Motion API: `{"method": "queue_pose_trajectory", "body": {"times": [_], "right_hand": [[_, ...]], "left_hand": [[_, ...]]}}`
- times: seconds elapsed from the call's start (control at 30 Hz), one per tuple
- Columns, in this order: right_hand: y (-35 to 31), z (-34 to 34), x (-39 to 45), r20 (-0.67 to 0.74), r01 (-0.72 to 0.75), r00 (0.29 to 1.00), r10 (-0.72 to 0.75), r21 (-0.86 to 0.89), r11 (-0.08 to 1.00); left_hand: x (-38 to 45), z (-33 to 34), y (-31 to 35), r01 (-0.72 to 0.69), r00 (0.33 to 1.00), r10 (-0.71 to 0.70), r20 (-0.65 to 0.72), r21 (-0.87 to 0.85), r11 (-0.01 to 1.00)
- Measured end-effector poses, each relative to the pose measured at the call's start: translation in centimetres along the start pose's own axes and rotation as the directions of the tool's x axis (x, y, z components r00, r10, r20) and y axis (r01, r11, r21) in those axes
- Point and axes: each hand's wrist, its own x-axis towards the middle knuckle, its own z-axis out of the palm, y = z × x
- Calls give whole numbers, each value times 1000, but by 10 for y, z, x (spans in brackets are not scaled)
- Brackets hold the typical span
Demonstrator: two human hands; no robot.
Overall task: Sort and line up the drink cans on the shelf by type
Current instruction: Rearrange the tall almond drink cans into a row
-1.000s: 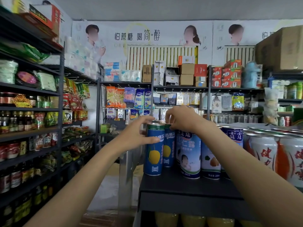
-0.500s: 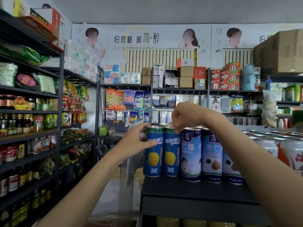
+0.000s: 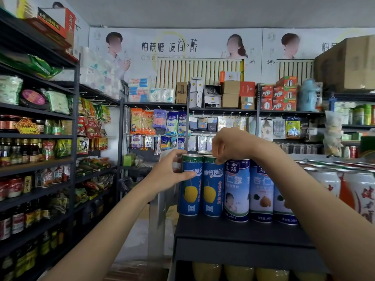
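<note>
Left hand: our left hand (image 3: 170, 173) wraps the upper part of the leftmost dark blue can (image 3: 190, 185), thumb lying across its front, fingers curled round the far side.

Right hand: our right hand (image 3: 229, 147) hangs over the tops, fingertips (image 3: 218, 160) pinching the rim of the second dark blue can (image 3: 213, 186).

Where the cans are: both stand upright, side by side and touching, at the left front corner of the black shelf (image 3: 233, 230). Just to their right stand the pale blue-and-white almond cans (image 3: 236, 191), then the white cans with red lettering (image 3: 363, 195) further right.

Handling: we judge these tall, slim cans to be full, so fairly heavy and stiff, but top-heavy and easy to tip. The printed metal looks smooth, likely slippery.

Where to hold: round the body near mid-height seems safest for shifting; the rim pinch suits only small nudges.

Stage: the two matching cans look paired; we would say squaring them to the shelf edge remains.

Risk: the leftmost can sits close to the open end of the shelf.
</note>
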Motion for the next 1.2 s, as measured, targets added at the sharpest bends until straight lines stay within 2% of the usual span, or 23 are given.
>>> {"method": "queue_pose_trajectory", "body": {"times": [0.23,0.5,0.73,0.9,0.97,1.03,1.13,1.2], "right_hand": [[12,11,-3,-88,39,996,-26,150,988],[14,14,-13,-94,110,991,-92,215,970],[17,10,-18,-73,118,992,-102,252,961],[18,4,-17,-19,107,994,-107,313,944],[19,-1,-15,-77,110,993,-87,383,917],[22,-7,-8,-143,106,988,-51,412,905],[24,-11,11,-127,59,992,-18,326,944],[24,-10,28,-96,28,995,-4,241,970]], "left_hand": [[-4,-2,0,-7,1000,8,22,-24,1000],[-6,-6,-2,-30,999,30,16,-40,999],[-9,-3,2,-15,999,21,36,-161,987],[-9,-9,6,-2,994,13,106,-99,995],[-5,-16,11,-2,990,14,137,-87,996],[5,-25,17,-43,994,49,94,-62,997],[31,-37,25,-154,988,154,18,8,988],[52,-39,28,-199,980,193,57,140,970]]}}
